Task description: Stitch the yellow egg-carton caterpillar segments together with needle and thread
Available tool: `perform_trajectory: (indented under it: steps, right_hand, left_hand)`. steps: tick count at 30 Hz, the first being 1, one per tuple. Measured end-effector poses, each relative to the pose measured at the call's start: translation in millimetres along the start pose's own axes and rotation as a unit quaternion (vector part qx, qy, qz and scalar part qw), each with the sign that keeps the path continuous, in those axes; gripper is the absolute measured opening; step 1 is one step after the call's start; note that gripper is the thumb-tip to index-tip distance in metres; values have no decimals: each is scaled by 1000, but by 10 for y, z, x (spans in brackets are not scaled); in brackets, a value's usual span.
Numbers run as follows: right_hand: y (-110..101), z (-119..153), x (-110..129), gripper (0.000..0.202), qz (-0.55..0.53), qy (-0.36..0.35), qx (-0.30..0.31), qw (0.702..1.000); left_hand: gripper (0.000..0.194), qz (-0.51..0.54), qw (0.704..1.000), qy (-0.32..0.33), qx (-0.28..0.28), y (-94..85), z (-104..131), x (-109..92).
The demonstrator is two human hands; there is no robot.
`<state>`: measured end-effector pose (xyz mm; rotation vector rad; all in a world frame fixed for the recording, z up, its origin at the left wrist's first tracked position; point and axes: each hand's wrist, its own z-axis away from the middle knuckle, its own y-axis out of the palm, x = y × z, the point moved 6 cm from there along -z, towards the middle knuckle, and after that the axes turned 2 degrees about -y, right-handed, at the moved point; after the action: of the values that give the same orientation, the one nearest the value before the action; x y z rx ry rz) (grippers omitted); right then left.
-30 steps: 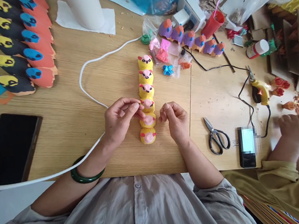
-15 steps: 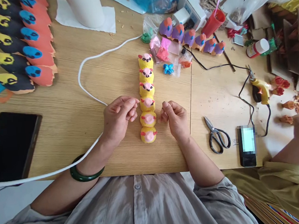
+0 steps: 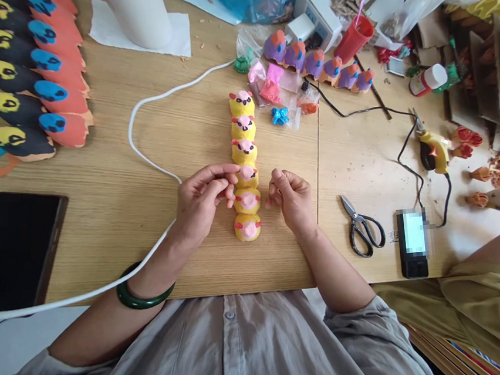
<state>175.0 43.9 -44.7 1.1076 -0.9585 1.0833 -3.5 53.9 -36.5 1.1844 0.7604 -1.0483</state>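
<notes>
A row of yellow clay heads with pink snouts and red ears runs up the middle of the wooden table. Dark markings sit on the upper heads, while the lowest two have none. From the left, my left hand reaches to the fourth head from the top. Its index finger is stretched over that head's left edge and the thumb is held apart below. My right hand is closed, thumb against the curled index finger, just right of the row. Whatever it may pinch is too small to make out.
Bags of coloured clay lie beyond the row, beside purple painted pieces. Scissors and a lit device are at right. A white cable and a dark phone are at left. Another person's arm enters from the right.
My left hand has moved slightly right, its index finger now over the fourth head and parted from the thumb. My right hand stays nearly still. The other person's hand has left the view.
</notes>
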Motion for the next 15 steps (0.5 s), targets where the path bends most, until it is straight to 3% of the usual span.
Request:
perform_trajectory:
  steps: [9, 15]
  right_hand:
    - [7, 16, 18, 53, 6, -2, -1, 1000]
    - [66, 84, 32, 42, -15, -7, 26, 1000]
  left_hand:
    - [10, -74, 997, 25, 21, -25, 19, 23]
    - [14, -247, 955, 152, 57, 104, 141, -136]
